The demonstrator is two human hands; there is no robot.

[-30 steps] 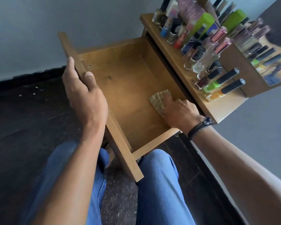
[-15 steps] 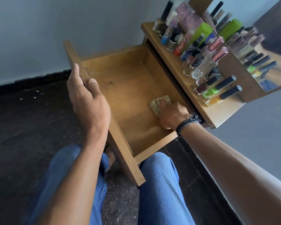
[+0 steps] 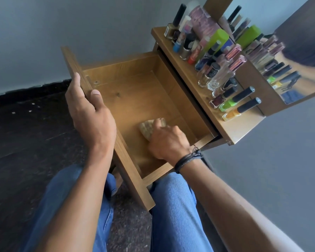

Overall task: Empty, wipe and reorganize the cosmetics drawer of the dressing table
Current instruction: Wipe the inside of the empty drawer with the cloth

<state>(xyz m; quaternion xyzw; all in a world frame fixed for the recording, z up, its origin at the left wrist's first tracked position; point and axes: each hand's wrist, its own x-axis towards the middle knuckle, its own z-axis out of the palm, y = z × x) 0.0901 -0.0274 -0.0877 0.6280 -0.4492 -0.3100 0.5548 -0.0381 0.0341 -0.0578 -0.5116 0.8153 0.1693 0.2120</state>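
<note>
Low at frame centre, inside the open drawer (image 3: 135, 91), cloth (image 3: 147, 127) half hidden under right hand (image 3: 168, 141), fingers curled on it; left hand (image 3: 91, 117) grasping drawer front (image 3: 74, 64). Upper right, bottles (image 3: 207, 57) crowding counter (image 3: 238, 130), labels illegible.

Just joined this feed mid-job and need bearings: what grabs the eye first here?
The pulled-out wooden drawer dominates the centre, bare except for a beige folded cloth that the right hand holds against its floor. The left hand grips the drawer's front panel. To the right, a crowd of colourful cosmetic bottles stands on the wooden dressing-table top beside a mirror.
</note>
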